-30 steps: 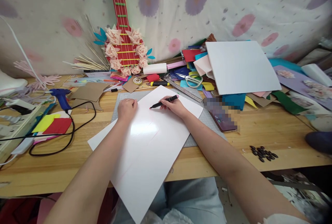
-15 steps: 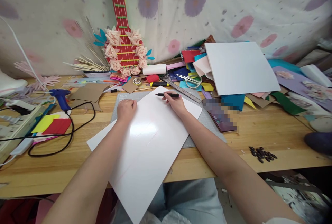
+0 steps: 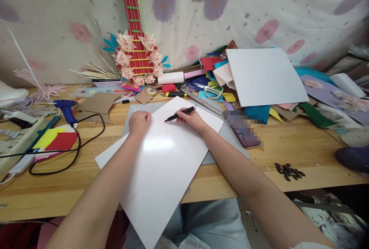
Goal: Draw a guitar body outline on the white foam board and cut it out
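A large white board [image 3: 161, 172] lies turned cornerwise over a grey cutting mat [image 3: 232, 141], and its near corner juts past the table edge. Faint pinkish lines run across its glossy surface. My left hand [image 3: 139, 122] rests as a loose fist on the board's left upper edge, with nothing showing in it. Between the thumb and fingers of my right hand [image 3: 190, 119] is a black marker [image 3: 172, 118], pink at its back end. Its tip points left and down, at or just above the board; contact is too fine to tell.
Behind the board lie a metal ruler [image 3: 203, 103], scissors [image 3: 211, 90] and a yellow-black cutter [image 3: 173, 94]. A blue glue gun [image 3: 67, 110] with black cable stands left. On the right are a phone [image 3: 245, 133], black beads [image 3: 289, 171] and a white panel [image 3: 265, 76]. A red flower-trimmed guitar [image 3: 138, 55] leans behind.
My right hand has drawn the marker's tip nearer and to the left, tilting the marker more steeply. The left fist has stayed in place on the board. The camera view shifted slightly.
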A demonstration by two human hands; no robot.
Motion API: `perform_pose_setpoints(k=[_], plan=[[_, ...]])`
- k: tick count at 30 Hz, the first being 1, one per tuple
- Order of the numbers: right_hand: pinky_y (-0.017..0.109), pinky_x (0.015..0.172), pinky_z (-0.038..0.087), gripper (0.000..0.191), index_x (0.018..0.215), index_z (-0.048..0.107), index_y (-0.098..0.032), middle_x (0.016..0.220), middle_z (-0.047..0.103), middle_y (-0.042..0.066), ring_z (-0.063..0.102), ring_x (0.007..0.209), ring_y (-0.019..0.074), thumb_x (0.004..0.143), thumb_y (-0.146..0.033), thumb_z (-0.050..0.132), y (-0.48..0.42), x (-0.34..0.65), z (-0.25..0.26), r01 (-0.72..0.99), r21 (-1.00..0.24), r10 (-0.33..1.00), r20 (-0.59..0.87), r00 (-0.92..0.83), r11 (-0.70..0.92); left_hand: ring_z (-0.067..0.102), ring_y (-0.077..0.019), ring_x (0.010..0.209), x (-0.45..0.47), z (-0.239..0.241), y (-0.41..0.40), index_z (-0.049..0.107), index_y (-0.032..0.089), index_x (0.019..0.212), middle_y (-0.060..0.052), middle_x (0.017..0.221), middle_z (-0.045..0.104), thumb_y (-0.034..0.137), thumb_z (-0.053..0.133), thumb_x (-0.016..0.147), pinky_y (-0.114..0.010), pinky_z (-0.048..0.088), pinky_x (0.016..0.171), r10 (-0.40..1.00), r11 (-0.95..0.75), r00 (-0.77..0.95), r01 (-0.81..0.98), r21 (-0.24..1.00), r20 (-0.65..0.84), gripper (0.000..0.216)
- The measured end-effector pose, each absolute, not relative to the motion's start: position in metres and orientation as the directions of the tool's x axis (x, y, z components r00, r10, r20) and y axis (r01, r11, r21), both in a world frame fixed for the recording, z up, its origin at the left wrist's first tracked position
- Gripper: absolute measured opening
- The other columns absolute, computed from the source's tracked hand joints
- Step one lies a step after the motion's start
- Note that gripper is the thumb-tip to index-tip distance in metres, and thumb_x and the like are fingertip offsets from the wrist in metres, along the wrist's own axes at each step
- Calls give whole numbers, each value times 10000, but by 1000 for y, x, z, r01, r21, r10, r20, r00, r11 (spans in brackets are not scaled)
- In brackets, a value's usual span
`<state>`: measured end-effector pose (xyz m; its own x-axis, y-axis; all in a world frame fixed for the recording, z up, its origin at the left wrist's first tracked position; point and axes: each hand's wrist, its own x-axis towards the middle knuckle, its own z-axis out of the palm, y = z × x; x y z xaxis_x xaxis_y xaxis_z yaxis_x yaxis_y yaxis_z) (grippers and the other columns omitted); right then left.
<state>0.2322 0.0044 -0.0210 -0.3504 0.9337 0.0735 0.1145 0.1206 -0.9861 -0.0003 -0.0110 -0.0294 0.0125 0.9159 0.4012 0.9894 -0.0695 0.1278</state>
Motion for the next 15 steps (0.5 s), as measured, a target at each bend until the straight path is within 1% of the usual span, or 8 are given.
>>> perform_pose_setpoints(k=[2,5,7,8,9,11,13,15], plan=[[240,531,424,287,825,627,-185,672,654,21,522,583,112,744,-452,559,7,232,-25,138,-981,949,90,-303,137,607,-219,795,-1,-30,-11,690,142,755,-98,806,698,283,365,873,-326,393,751,914,-71,14,990,125,406,373],[242,470,421,318,951,626,-217,796,653,11,496,521,94,733,-442,568,10,232,-29,190,-973,988,111,-111,131,604,-220,784,-1,-30,-11,688,149,737,-99,795,696,285,361,873,-328,393,742,911,-70,13,990,123,412,380],[238,462,423,351,1022,612,-243,890,647,8,503,529,89,728,-433,577,11,233,-30,213,-968,991,134,-6,132,602,-219,773,0,-30,-11,686,152,724,-98,782,694,286,362,872,-328,392,738,910,-74,17,990,123,413,380],[233,466,422,353,1026,612,-245,905,647,11,521,561,96,730,-434,578,11,234,-29,218,-966,989,145,7,140,601,-219,770,0,-29,-12,685,152,719,-97,778,693,285,365,871,-328,392,736,910,-74,17,990,122,414,378],[227,471,419,346,1011,616,-237,895,652,16,540,605,107,734,-440,575,11,235,-29,220,-963,988,156,-6,153,601,-219,768,0,-29,-12,684,151,718,-98,775,692,284,368,869,-327,392,735,910,-73,17,990,121,414,375],[218,479,409,331,953,624,-208,817,663,30,560,665,127,743,-457,564,10,236,-28,204,-965,984,152,-89,167,602,-220,769,0,-29,-12,685,146,723,-100,779,692,283,371,867,-327,392,735,910,-72,17,990,118,413,371],[219,490,405,330,895,623,-186,736,663,36,557,649,127,750,-474,555,9,236,-26,166,-972,973,132,-190,164,603,-221,777,0,-29,-12,686,143,735,-102,790,693,283,366,869,-329,393,743,910,-74,18,990,119,414,374],[226,505,408,333,864,620,-177,706,662,37,542,608,116,748,-483,559,7,236,-24,134,-977,956,127,-264,167,602,-221,783,0,-30,-12,686,144,740,-102,796,694,284,356,873,-332,392,751,910,-80,21,989,124,415,382]])
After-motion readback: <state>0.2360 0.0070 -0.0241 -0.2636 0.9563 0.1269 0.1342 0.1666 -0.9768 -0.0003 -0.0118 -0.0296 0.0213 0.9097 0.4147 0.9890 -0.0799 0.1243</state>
